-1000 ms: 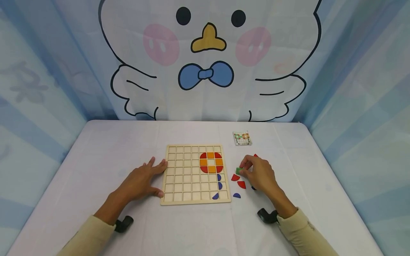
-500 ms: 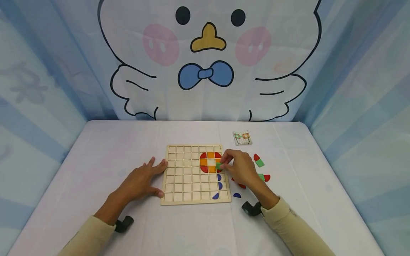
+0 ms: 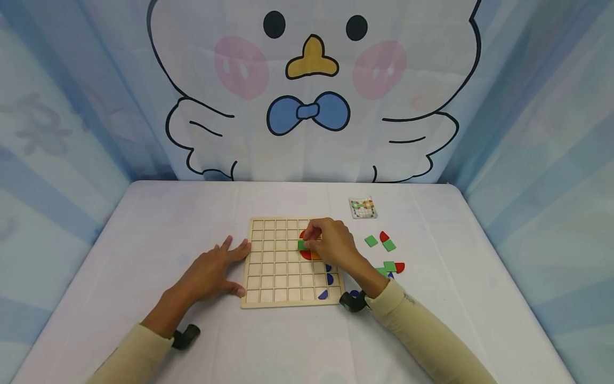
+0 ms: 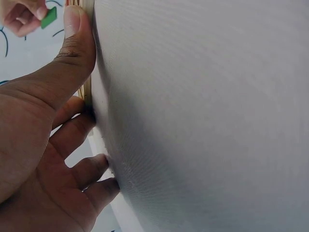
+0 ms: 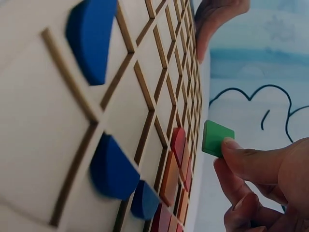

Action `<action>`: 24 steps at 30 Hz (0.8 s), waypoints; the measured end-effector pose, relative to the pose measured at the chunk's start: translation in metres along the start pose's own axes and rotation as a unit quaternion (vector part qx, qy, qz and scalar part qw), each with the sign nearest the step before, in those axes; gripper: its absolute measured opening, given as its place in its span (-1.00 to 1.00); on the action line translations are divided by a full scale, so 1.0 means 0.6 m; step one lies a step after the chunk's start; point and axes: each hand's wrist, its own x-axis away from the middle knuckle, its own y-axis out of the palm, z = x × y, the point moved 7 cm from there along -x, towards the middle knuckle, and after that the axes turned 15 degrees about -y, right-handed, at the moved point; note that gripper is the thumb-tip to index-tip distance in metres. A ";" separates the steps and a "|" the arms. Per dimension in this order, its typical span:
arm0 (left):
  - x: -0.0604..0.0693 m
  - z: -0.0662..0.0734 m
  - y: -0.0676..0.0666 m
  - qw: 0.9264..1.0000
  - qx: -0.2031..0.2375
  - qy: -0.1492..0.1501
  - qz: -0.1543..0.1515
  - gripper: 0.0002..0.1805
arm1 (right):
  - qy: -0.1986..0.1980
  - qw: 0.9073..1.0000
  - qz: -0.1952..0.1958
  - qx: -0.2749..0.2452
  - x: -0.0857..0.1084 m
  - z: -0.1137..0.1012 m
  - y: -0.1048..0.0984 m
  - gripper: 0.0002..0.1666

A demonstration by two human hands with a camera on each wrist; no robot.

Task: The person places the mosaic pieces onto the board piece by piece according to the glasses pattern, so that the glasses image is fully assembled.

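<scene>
Right hand (image 3: 332, 244) over the upper right part of the board (image 3: 273, 266); thumb and fingers pinch one small green tile (image 3: 301, 245), gap between them narrow, just the tile's thickness. Right wrist view shows the tile lifted clear of the board's face, gripped near one corner by the thumb. Left hand (image 3: 206, 272) at the board's left edge: fingers spread wide, nothing gripped, thumb and forefinger touching the wooden rim, other fingers resting on the bench (image 3: 163, 229). Board lies flat, pale wood, ridged into square cells. Beneath the right hand, red pieces (image 3: 306, 256) and orange pieces (image 3: 315, 256) sit in the cells, partly hidden from the head view. Three blue pieces (image 3: 330, 279) run down near the board's right side, nearest one close to the bottom rim. Loose on the bench to the right: more green tiles (image 3: 371, 241), one of them touching a red quarter-round (image 3: 400, 268), another just beside a second red piece (image 3: 384, 235). Small patterned card (image 3: 363, 208) near the board's far right corner, apart from it. Behind the bench, a pale curtain (image 3: 307, 154) printed with a bird-like figure and blue bow tie. Both sleeves (image 3: 427, 330) beige.
</scene>
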 end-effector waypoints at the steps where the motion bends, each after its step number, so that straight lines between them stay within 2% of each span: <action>1: 0.000 0.000 0.000 1.000 -0.001 0.000 0.000 0.28 | -0.004 1.000 -0.003 0.000 -0.004 -0.002 0.003 -0.82; 12: 0.000 0.000 0.001 1.000 -0.003 0.002 -0.002 0.28 | -0.018 0.999 -0.026 0.020 -0.037 -0.014 0.029 -0.82; 24: 0.003 0.003 -0.001 1.000 -0.003 0.001 -0.001 0.27 | -0.011 0.997 -0.050 0.065 -0.045 -0.010 0.046 -0.82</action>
